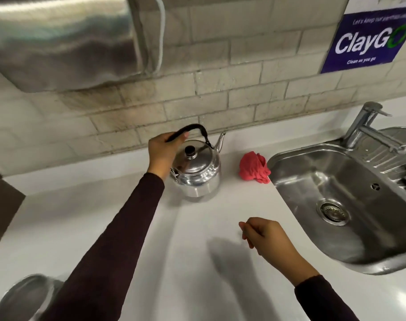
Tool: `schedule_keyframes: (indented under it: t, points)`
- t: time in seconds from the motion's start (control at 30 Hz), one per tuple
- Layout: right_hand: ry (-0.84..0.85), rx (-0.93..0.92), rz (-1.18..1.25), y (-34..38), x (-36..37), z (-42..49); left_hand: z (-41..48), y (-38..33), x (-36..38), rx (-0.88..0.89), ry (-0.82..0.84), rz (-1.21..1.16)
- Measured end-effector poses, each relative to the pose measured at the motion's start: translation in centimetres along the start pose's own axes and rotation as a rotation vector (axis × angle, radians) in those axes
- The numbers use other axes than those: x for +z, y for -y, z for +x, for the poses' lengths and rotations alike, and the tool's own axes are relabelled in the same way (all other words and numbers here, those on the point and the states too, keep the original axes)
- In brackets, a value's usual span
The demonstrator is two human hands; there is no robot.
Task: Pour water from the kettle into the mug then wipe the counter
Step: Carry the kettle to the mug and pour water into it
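Holding the black handle tight, left hand [161,150] grips the kettle [196,172] on the counter [174,251] | right hand [264,237] loosely curled, empty | no mug seen | kettle may swing and spill water | red cloth [254,167] sits beside the sink [336,188]

We have a single wide-angle view, worn on the head, looking forward and steeply down over the white bench [197,262] toward the tiled wall [243,84]. It sits close: both forearms reach in from the bottom edge. The sink [336,181] fills the right side, a steel hood [58,42] the top left. Straight lines bow near the edges.
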State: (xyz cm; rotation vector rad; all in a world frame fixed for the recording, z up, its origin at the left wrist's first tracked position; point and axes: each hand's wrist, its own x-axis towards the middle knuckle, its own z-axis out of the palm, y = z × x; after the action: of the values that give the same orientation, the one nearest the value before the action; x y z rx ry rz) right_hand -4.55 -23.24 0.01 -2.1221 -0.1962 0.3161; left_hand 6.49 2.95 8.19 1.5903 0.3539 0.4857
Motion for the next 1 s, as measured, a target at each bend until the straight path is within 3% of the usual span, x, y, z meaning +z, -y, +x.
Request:
schedule_keyframes:
  t: [0.33,0.77,1.0]
  points:
    - [0.220,-0.277,0.013,3.0,3.1,-0.4,-16.5,-8.8,-10.2,0.141,-0.360,0.093]
    - [0.551,-0.443,0.008,6.9,11.5,-3.7,-33.1,-12.3,-25.9,0.022,-0.800,0.228]
    - [0.583,-0.464,-0.013,8.8,15.5,-4.8,-34.2,-12.2,-31.2,0.014,-0.815,0.501]
